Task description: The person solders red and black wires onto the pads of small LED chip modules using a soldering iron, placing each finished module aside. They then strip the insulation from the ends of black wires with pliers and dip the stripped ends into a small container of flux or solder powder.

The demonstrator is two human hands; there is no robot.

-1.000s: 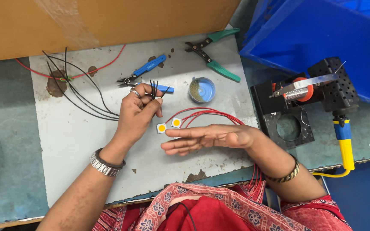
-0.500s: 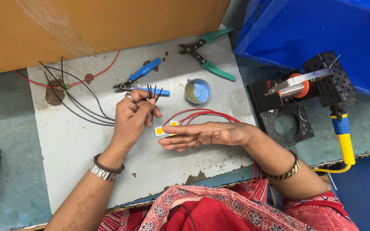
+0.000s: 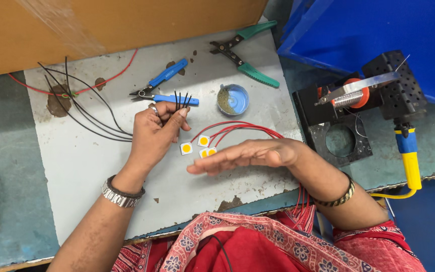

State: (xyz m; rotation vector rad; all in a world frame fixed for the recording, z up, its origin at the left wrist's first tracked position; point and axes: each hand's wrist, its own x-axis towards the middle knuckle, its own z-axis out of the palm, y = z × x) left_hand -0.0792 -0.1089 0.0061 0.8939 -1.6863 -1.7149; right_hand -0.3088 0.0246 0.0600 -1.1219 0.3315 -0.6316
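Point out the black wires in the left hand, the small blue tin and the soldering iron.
black wires (image 3: 181,98), head view, the upright ends.
blue tin (image 3: 232,99), head view, its inside.
soldering iron (image 3: 410,161), head view, yellow handle.

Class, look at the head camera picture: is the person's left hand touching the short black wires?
Touching. The head view shows the left hand pinching the black wires between thumb and fingers, their ends fanning out above the fingertips.

One package observed: a large brown cardboard box (image 3: 127,22) with a clear tape strip, standing along the worktop's (image 3: 76,166) far edge. No labels, signs or screens visible.
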